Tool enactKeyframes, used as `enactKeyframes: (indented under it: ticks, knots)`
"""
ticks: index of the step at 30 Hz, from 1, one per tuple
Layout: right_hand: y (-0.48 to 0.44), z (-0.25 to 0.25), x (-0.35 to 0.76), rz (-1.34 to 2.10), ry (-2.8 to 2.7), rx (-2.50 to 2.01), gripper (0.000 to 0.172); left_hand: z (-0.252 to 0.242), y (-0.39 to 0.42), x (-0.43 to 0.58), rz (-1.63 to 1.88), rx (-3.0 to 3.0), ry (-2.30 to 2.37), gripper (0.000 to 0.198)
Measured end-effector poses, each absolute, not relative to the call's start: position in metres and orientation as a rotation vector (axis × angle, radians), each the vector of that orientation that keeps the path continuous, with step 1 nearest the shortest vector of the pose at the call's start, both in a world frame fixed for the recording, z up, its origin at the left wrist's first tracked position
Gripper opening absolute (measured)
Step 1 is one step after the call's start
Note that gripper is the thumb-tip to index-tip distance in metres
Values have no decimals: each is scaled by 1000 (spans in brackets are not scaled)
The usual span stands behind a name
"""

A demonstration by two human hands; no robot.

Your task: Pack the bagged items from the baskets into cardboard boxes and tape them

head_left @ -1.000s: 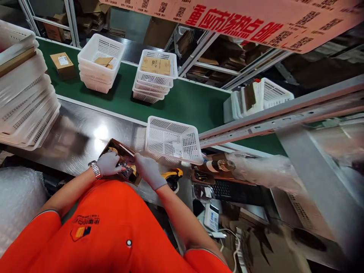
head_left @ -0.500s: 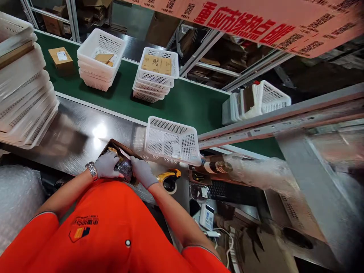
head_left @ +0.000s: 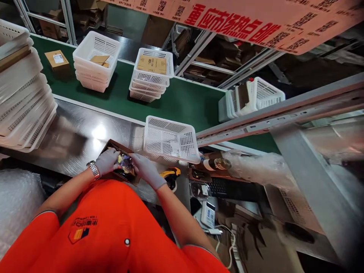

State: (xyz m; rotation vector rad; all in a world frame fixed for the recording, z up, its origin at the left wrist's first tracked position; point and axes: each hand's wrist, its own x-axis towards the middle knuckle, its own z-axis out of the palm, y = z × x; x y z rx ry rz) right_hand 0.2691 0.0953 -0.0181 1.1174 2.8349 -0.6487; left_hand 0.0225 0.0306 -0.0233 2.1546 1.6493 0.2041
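An open cardboard box (head_left: 121,145) sits on the steel table close to my body. Inside it shows a shiny plastic packet (head_left: 125,162) with dark, purple and yellow patches; its contents are too small to make out. My left hand (head_left: 107,161), gloved in grey below a metal watch, grips the packet's left side. From the right, my right hand (head_left: 147,171), also gloved, has its curled fingers on the packet's right edge, over the box wall. Both sets of fingertips are partly hidden.
A white perforated basket (head_left: 170,138) stands beyond the box, and a yellow tape dispenser (head_left: 170,175) lies right of it. Nested baskets (head_left: 27,102) rise at the left. More baskets (head_left: 96,64) sit on the green conveyor (head_left: 187,102). Bubble wrap (head_left: 18,208) is at lower left.
The packet has shifted within the box and shows more of its coloured surface. My right hand has moved slightly rightward. The whole view has shifted a little.
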Motion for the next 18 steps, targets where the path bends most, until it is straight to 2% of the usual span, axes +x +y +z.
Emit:
enactKeyframes:
  ticks: [2,4,9,18]
  knots:
    - [83,-22,295,-747,3099,951,43,-22,34,22,278,2247,1709,82]
    - [75,-29,312,-755,3185,785,42,-21,37,22,271,2333,1725,89]
    - [77,-53,312,-793,3250,561,52,-25,35,28,88,2337,1776,79]
    - [98,-110,250,-1105,3286,393,35,-38,49,35,-314,2044,1786,77]
